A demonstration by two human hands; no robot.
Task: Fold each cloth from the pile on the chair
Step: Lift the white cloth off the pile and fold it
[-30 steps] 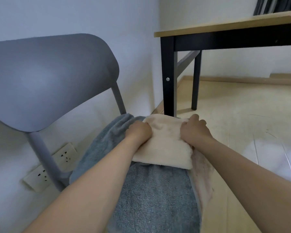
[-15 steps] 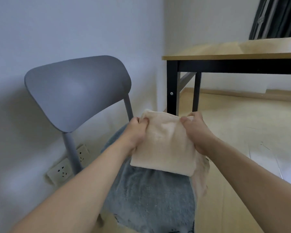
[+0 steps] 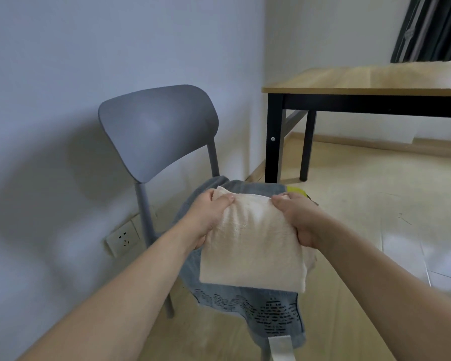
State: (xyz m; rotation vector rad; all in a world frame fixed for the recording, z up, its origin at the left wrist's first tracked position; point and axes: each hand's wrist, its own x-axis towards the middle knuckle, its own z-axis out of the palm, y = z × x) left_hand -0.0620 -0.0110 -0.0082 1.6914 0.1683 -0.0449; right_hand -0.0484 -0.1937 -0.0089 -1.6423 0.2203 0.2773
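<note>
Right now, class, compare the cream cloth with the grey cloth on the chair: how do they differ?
The cream cloth is plain; the grey cloth has a dark pattern near its hanging edge. The cream cloth is folded and gripped by both the left hand and the right hand; the grey cloth lies draped over the chair, untouched. Both look like terry towels.

The folded cloth [image 3: 253, 246] sits between both hands above the towel [image 3: 245, 303] draped on the chair [image 3: 156, 131]; the table [image 3: 362, 82] stands behind, right.
</note>
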